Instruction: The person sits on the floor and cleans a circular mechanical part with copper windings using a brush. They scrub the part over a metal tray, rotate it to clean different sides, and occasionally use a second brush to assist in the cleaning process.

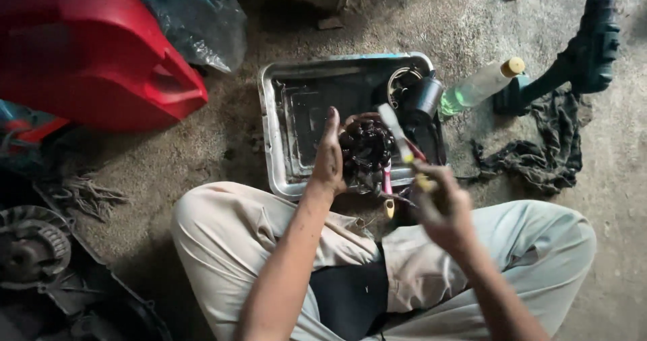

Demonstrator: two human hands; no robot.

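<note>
Sitting on the gritty floor (202,152) near a red tank (87,51), a steel tray (273,118) is placed just ahead of the crossed knees, and spills from it would be soaked straight into the dirt if it were knocked by a knee or elbow. A dark rag (546,152) and a cordless tool (579,51) are left to the right, well apart from the hands; the rag is too far off to be grabbed quickly if oil runs. A plastic bottle (480,85) of pale liquid is lying on its side just beside the tray, and a leak could be caused by a loose cap.

A dark, oily round part (366,149) is held up over the tray's near edge. It is steadied by the left hand (328,159), whose fingers are laid flat against its side rather than wrapped around it, so a slip is judged likely if the part is pushed hard from the right. A pale brush (396,132) with a yellow handle is gripped in the closed fingers of the right hand (441,206), which is blurred. Grit could be flicked toward the face by a fast stroke, and the small black cup (426,97) in the tray could be tipped by a stray swing.
</note>
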